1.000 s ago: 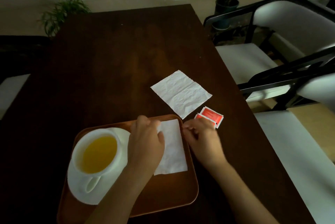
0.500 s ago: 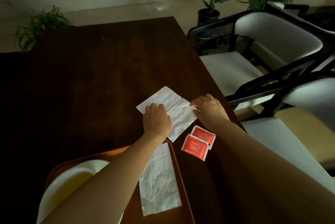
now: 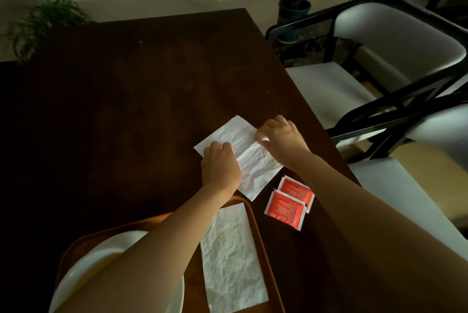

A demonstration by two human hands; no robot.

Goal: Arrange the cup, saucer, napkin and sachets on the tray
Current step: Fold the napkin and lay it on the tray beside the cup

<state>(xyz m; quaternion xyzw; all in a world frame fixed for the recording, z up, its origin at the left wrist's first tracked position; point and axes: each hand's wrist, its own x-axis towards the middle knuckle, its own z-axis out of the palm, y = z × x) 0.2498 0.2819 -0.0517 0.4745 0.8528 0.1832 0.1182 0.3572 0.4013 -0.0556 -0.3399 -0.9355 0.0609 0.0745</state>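
An unfolded white napkin (image 3: 255, 170) lies on the dark table beyond the tray. My left hand (image 3: 220, 167) presses down on its left part with curled fingers. My right hand (image 3: 279, 135) pinches its right corner, lifted and drawn inward over the sheet. A folded white napkin (image 3: 233, 259) lies along the right side of the orange tray (image 3: 264, 239). The white cup and saucer (image 3: 101, 259) sit on the tray's left, mostly hidden by my left arm. Two red sachets (image 3: 288, 201) lie overlapped on the table right of the tray.
The table's right edge runs close beside the sachets and my right arm. White-cushioned chairs with black frames (image 3: 379, 89) stand right of the table. Potted plants (image 3: 296, 6) stand on the floor at the back.
Both hands left the tray's folded napkin and reached forward to the loose napkin. My right hand has since drawn its right corner inward, starting a fold.
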